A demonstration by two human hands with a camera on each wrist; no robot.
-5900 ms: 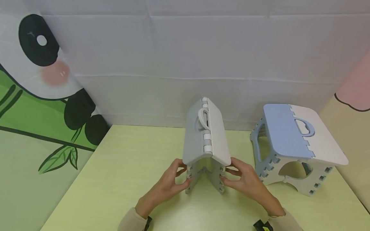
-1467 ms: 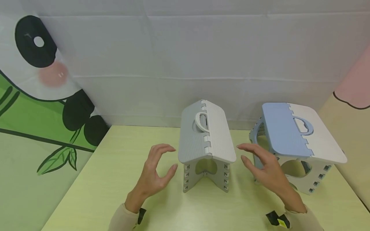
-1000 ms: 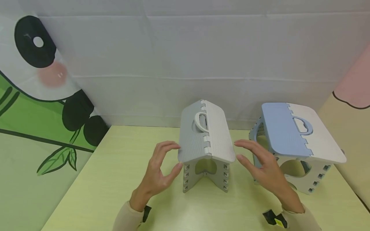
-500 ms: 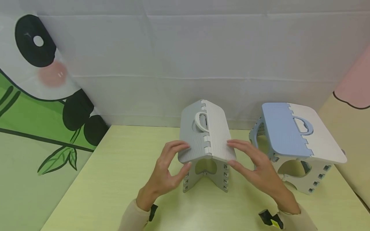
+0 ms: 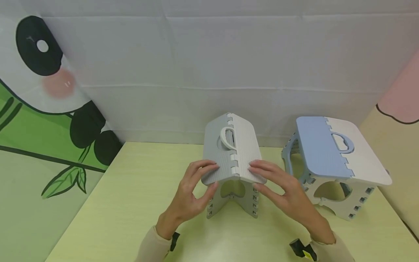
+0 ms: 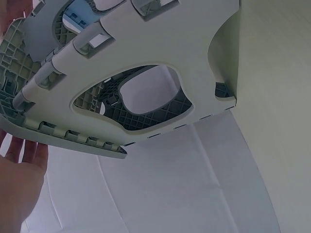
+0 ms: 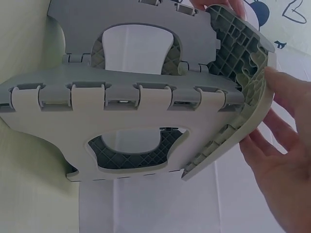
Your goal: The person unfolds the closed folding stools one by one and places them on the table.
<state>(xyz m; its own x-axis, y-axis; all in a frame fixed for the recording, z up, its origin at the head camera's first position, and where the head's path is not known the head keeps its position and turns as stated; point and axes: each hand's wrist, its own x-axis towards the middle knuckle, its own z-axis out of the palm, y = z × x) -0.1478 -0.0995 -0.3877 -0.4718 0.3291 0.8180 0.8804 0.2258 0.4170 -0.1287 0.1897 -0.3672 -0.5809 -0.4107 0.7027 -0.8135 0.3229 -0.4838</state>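
Note:
A grey-and-white folding step stool stands half unfolded on the table, its two seat halves sloping down from the middle hinge like a roof. The raised white handle sits along the ridge. My left hand holds the front corner of the grey half, fingers on top and thumb at the front edge. My right hand holds the white half's front corner the same way. In the right wrist view, the right hand has its thumb on the seat's rim and its fingers on the outer face. The legs stand in a V.
A blue-and-white folding stool, fully unfolded, stands to the right, close to my right hand. The pale yellow table meets a white cloth backdrop behind the stools. A printed cartoon panel is at the left.
The grey-and-white stool has opened wider since the earliest frame. My hands left its sides, hovered beside it, then moved inward onto the seat's front corners. The blue-and-white stool has stayed put.

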